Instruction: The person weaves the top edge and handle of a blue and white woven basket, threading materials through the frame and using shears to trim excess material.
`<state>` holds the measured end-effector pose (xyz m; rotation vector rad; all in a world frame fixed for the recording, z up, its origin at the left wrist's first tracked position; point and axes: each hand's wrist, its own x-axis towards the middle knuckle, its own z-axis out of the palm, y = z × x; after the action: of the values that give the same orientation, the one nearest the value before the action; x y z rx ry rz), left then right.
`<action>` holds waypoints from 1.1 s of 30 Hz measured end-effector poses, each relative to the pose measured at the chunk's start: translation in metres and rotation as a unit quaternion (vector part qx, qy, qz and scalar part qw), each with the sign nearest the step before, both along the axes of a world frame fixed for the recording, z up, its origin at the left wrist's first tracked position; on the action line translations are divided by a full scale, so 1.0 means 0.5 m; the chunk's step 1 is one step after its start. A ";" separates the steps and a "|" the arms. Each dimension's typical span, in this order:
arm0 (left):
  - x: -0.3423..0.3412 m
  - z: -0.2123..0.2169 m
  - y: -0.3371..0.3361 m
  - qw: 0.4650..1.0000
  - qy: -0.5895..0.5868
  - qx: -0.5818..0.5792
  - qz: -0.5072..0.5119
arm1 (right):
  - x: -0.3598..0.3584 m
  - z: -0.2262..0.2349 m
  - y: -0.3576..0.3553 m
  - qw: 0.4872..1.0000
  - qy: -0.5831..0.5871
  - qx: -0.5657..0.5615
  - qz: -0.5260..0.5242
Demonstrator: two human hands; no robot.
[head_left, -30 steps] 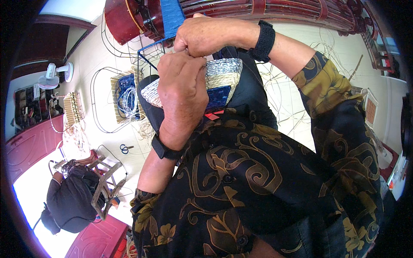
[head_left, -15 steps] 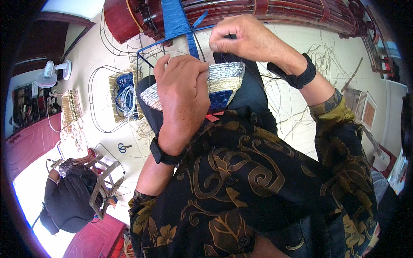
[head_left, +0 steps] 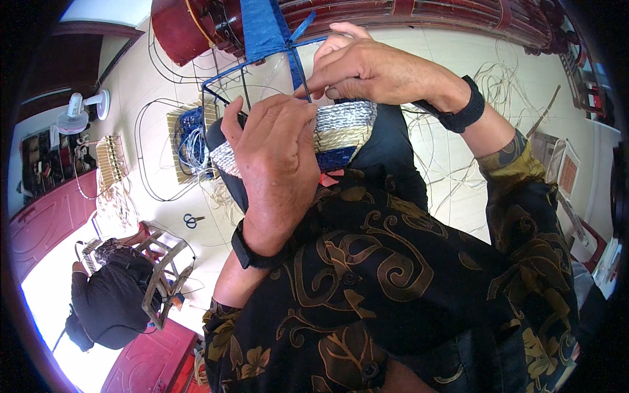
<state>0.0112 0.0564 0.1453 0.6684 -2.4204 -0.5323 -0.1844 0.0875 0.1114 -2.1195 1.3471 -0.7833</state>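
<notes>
A half-woven basket lies across my lap, with bands of grey-white, cream and navy twisted strand. Dark wire rods and a blue-wrapped frame rise from its far edge. My left hand is closed over the left part of the weave, its fingertips at the upper edge. Close by, my right hand reaches in over that edge, index finger and thumb bent together beside an upright rod and almost meeting the left fingertips. Whatever it pinches is too thin or hidden to name.
A dark red wooden bench runs along the far side. Loose pale strands cover the floor at right. Scissors, a slatted basket holding blue material and a white fan are at left. Another person sits low by a wooden stool.
My right hand has come down and left from above the weave to its upper edge, beside the left fingertips. My left hand keeps its hold on the basket.
</notes>
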 end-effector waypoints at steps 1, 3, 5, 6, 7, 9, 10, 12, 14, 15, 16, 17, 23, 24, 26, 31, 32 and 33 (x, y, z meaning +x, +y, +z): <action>0.000 0.003 0.002 1.000 -0.005 0.005 0.003 | -0.002 -0.002 0.000 1.000 0.016 -0.016 0.010; -0.001 0.005 0.002 1.000 -0.010 0.010 0.004 | -0.004 -0.002 0.001 0.999 0.032 -0.031 0.017; 0.001 0.006 0.002 1.000 -0.015 0.020 0.003 | -0.002 0.013 -0.004 0.997 0.071 0.027 0.030; 0.002 0.005 0.001 1.000 -0.017 0.020 0.003 | 0.002 0.025 -0.006 0.997 0.069 0.027 0.030; 0.002 0.005 0.001 1.000 -0.017 0.021 0.004 | 0.008 0.040 -0.008 0.992 0.100 0.072 0.033; 0.002 0.006 -0.001 1.000 -0.017 0.021 0.001 | 0.014 0.062 -0.018 0.984 0.130 0.119 0.034; 0.002 0.007 -0.003 1.000 -0.021 0.021 -0.001 | 0.016 0.069 -0.024 0.978 0.134 0.152 0.048; 0.002 0.010 -0.001 1.000 -0.023 0.021 -0.004 | 0.011 0.072 -0.021 0.971 0.138 0.185 0.061; 0.002 0.009 -0.001 1.000 -0.008 0.017 -0.007 | -0.006 0.069 -0.013 0.983 0.107 0.129 0.073; 0.001 0.004 -0.002 1.000 -0.007 0.019 -0.003 | -0.009 0.077 -0.003 0.983 0.108 0.131 0.077; -0.001 -0.003 -0.003 1.000 0.016 0.010 -0.008 | -0.012 0.093 0.013 0.990 0.119 0.067 0.046; -0.005 -0.009 -0.004 0.999 0.039 0.002 -0.018 | -0.013 0.112 0.025 0.991 0.130 0.003 0.011; -0.011 -0.028 -0.019 0.997 0.042 -0.053 -0.023 | 0.014 0.139 0.058 0.978 0.161 -0.106 -0.074; -0.014 -0.030 -0.018 0.997 0.046 -0.054 -0.022 | 0.011 0.131 0.060 0.984 0.141 -0.077 -0.074; -0.020 -0.033 -0.018 0.996 0.052 -0.075 -0.014 | 0.017 0.111 0.059 0.991 0.079 -0.083 -0.073; -0.021 -0.027 -0.034 0.999 0.044 -0.023 -0.009 | 0.035 0.088 0.070 0.990 -0.001 -0.069 -0.124; -0.022 -0.024 -0.040 0.999 0.048 0.016 -0.017 | 0.035 0.081 0.074 0.987 -0.004 -0.076 -0.140; -0.022 -0.017 -0.047 0.998 0.051 0.017 -0.016 | 0.035 0.078 0.077 0.984 -0.007 -0.084 -0.155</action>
<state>-0.0001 0.0331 0.1370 0.6022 -2.3359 -0.6076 -0.1669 0.1260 0.1505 -2.0472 1.6811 -1.0678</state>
